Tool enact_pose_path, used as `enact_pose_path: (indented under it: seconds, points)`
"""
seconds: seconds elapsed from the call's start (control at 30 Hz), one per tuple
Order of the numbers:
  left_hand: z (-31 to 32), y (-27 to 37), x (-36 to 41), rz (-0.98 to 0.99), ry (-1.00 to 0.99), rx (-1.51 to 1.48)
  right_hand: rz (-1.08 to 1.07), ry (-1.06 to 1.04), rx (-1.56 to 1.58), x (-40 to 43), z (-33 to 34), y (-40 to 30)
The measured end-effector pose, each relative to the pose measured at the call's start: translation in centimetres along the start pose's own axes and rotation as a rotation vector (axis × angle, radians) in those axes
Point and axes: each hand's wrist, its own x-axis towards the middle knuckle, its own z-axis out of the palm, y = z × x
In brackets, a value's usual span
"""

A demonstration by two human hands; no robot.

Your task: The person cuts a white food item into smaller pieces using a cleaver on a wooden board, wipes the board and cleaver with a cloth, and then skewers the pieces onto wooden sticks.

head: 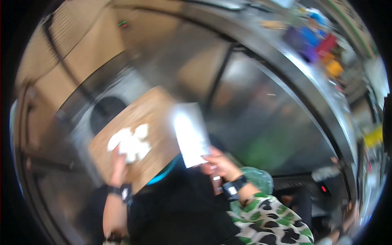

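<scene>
A wooden cutting board (162, 122) lies in front of me at a slant, with a heap of white food pieces (131, 145) on its left half. My left hand (118, 165) is at the near edge of that heap, its fingers against the pieces. Blur hides whether it grips any of them. Held in my right hand (223, 165) is a cleaver (191, 134) with a broad shiny blade and a brown handle (216, 183). Its blade is past the board's right edge, pointing away from me. What the white pieces are is not clear.
A turquoise rim (163, 174) shows below the board's near edge. By my right forearm is a translucent green container (257, 180). A dark round object (107, 111) is beyond the board. Colourful items (318, 46) lie on the metal counter at upper right.
</scene>
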Motion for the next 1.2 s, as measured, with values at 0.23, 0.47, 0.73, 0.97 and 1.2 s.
enact_pose_path:
  seconds: [0.23,0.47,0.73,0.97,1.2]
  points:
    - [1.5,1.0,0.3,0.553,0.322,1.067,0.035,-0.173,0.137,1.4,0.1,0.9]
    - [7.8,4.3,0.8,0.525,-0.109,1.146,0.03,-0.231,0.148,1.3,0.6,0.5]
    - [9.9,4.2,2.3,0.551,-0.025,1.355,-0.014,-0.249,0.097,1.6,-0.2,0.9]
    - [12.2,4.6,2.8,0.505,-0.19,1.336,0.0,-0.218,0.118,1.4,-0.6,0.8]
    - [6.5,4.7,1.9,0.147,-0.28,0.347,0.013,-0.278,0.114,2.2,0.0,1.3]
